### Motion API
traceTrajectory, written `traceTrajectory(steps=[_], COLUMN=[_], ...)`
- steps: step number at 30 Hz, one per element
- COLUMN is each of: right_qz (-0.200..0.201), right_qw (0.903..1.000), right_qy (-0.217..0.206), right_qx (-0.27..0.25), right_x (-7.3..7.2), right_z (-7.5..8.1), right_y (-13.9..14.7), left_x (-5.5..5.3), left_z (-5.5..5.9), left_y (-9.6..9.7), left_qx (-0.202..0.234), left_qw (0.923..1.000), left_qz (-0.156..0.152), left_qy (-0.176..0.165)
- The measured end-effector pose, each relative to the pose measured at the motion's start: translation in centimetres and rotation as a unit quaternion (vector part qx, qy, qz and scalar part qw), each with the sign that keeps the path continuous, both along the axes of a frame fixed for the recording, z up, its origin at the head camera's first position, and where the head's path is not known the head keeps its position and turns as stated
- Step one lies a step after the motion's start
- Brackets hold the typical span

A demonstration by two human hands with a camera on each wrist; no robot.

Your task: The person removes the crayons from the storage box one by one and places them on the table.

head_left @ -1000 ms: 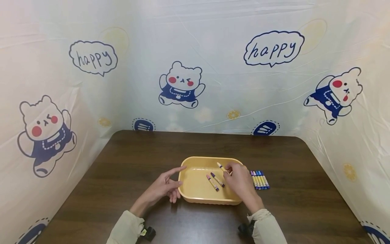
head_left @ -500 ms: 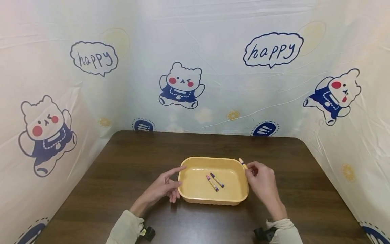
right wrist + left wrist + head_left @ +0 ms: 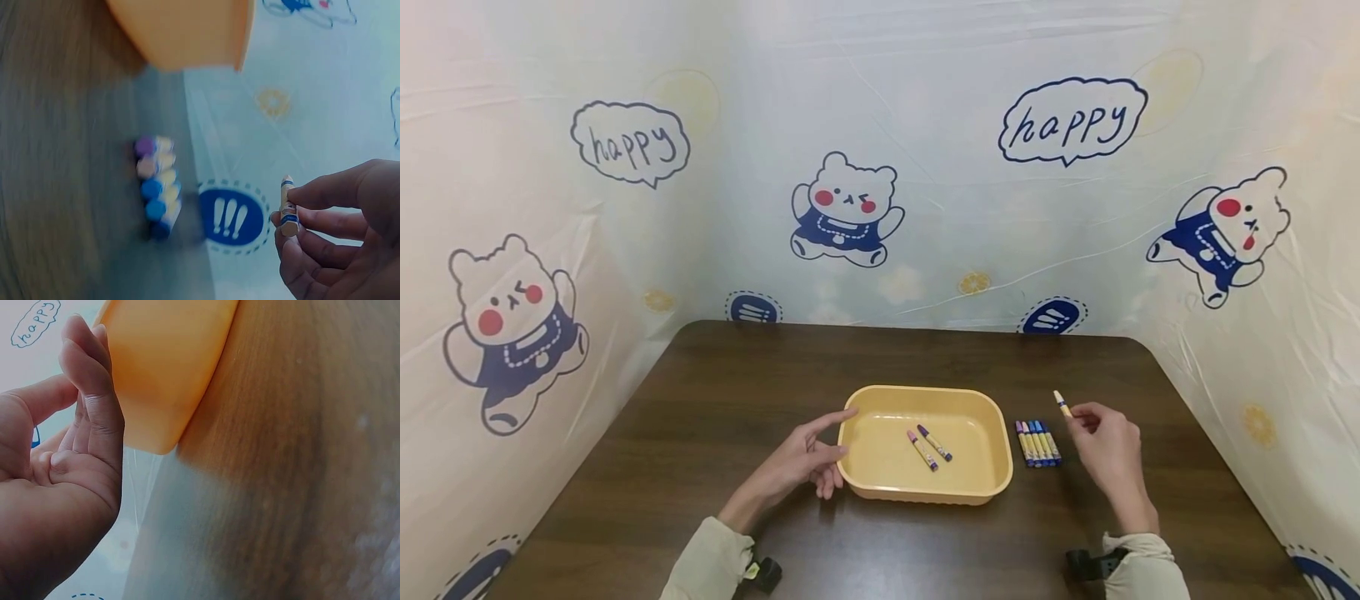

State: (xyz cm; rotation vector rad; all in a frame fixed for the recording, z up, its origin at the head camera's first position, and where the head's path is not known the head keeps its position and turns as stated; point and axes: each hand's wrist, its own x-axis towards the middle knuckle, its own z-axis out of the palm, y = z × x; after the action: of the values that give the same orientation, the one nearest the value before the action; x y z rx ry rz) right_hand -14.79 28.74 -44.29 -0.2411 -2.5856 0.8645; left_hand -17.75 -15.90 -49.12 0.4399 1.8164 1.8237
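right hand [image 3: 1108, 446] pinches pale crayon [image 3: 1062, 404]; left hand [image 3: 797, 462] touches yellow tray [image 3: 880, 454]

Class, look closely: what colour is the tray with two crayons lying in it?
The tray is plain yellow; the head view shows it best.

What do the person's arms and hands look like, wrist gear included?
The left hand and right hand wear no gloves. The left sleeve and right sleeve are pale cream. The left wrist device and right wrist device are black; the left has a yellow-green patch.
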Motion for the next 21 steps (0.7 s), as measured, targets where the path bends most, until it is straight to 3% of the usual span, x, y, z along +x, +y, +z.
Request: traceTrajectory(steps=[6,15,21], right_qz=[-0.002,0.035,0.043], right_qw=[0.9990,0.9899,0.9875], right_qy=[-0.044,-0.137,-0.152], right_qx=[0.004,-0.004,-0.008], right_x=[-0.3,-0.6,-0.9], right_z=[-1.5,-3.1,-3.8], right_y=[1.9,2.4,2.0], left_x=[0.0,0.0,0.1], left_z=[0.0,-0.1,0.1], left_y=[0.0,0.1,0.0], left_qx=[0.002,0.010,0.019], left_qw=[1.0000,0.9999,0.9998], left_qz=[0.001,-0.004,-0.008], left_qy=[-0.003,-0.001,0.004])
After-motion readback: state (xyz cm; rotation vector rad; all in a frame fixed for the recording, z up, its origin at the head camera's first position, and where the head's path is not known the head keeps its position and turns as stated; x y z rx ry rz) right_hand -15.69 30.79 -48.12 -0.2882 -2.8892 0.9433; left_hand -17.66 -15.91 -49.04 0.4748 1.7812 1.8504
